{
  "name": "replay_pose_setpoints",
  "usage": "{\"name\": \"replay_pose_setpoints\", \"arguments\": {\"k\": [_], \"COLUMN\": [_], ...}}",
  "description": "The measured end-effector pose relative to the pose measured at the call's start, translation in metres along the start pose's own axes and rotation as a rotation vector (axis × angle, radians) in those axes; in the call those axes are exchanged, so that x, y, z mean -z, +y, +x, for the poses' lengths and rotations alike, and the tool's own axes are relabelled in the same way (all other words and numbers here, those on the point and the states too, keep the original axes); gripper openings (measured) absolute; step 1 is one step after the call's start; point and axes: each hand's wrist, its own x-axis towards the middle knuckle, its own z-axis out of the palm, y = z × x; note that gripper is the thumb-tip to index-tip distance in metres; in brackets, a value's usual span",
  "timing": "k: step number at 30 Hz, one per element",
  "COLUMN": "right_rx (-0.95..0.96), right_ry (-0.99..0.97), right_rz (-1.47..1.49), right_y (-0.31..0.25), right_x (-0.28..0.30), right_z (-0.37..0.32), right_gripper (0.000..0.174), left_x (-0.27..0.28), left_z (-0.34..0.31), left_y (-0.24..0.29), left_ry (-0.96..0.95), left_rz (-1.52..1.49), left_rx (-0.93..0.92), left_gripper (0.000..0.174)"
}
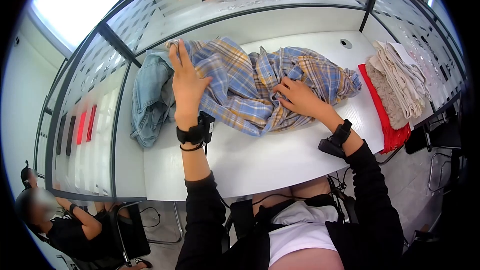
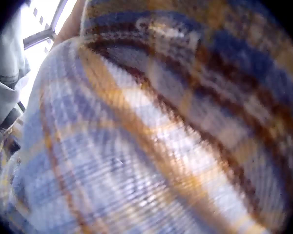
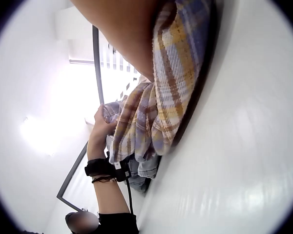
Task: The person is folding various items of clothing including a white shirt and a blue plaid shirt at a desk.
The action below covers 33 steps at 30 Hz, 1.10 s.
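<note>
A crumpled blue, yellow and white plaid shirt (image 1: 235, 80) lies across the desk, and its cloth (image 2: 112, 161) fills most of the left wrist view. My left hand (image 1: 189, 84) is over its left end, fingers extended toward the far side and thumb spread. My right hand (image 1: 302, 99) rests on the middle of the shirt with fingers spread and slightly bent; fabric hides some fingertip contact. In the right wrist view, folds of the shirt (image 3: 173, 73) hang beside my right hand (image 3: 129, 34), with my left hand (image 3: 101, 130) beyond them.
Light-blue denim (image 1: 150, 95) lies left of the shirt. At the right end are red fabric (image 1: 372, 105), a fuzzy beige piece (image 1: 387, 92) and folded cream cloth (image 1: 402, 77). Partitions edge the white desk (image 1: 250, 162). A person (image 1: 70, 230) sits at lower left, another beyond the far partition.
</note>
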Motion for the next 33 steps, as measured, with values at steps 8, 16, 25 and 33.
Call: {"name": "replay_pose_setpoints", "arguments": {"k": [8, 16, 25, 33], "right_rx": [-0.005, -0.004, -0.112, -0.047], "right_ry": [0.014, 0.013, -0.045, 0.212], "right_rz": [-0.004, -0.007, 0.232, 0.415], "right_y": [-0.001, -0.001, -0.012, -0.035], "right_x": [-0.001, 0.000, 0.030, 0.151], "right_z": [-0.002, -0.001, 0.004, 0.046], "right_gripper": [0.021, 0.021, 0.021, 0.013], "left_x": [-0.013, -0.022, 0.024, 0.058], "left_z": [-0.003, 0.003, 0.007, -0.029], "left_y": [-0.029, -0.060, 0.006, -0.020], "left_ry": [-0.137, -0.126, 0.058, 0.407], "left_rz": [0.215, 0.063, -0.346, -1.139], "left_rx": [0.008, 0.027, -0.195, -0.387], "left_gripper": [0.041, 0.011, 0.021, 0.028]}}
